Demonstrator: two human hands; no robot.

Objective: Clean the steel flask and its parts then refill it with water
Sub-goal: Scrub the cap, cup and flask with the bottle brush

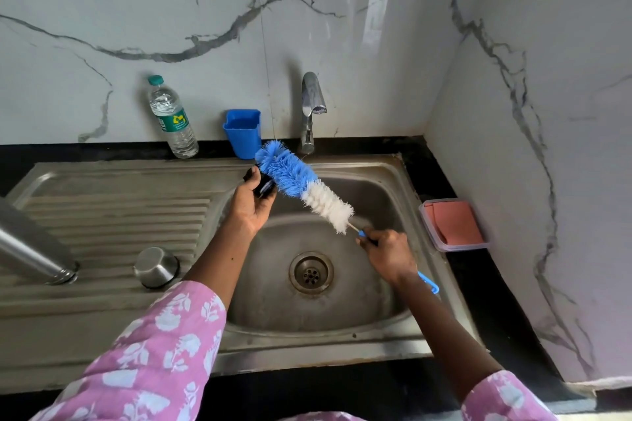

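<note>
Here the left hand (251,203) is gripping a small black flask part (263,185) over the sink (393,181), while the right hand (386,251) is clenching the bottle brush (301,181) against it. The part could be slipping into the basin if wet. The steel flask (30,246) is lying on the drainboard beside its steel cup (155,267). The plastic bottle (171,116) is holding water; the blue cup (243,131) on the counter is showing nothing inside.

Single head-worn wide-angle view, looking forward and steeply down from close above the sink (393,181); marble wall (205,10) far, counter edge near, corner wall at right.
</note>
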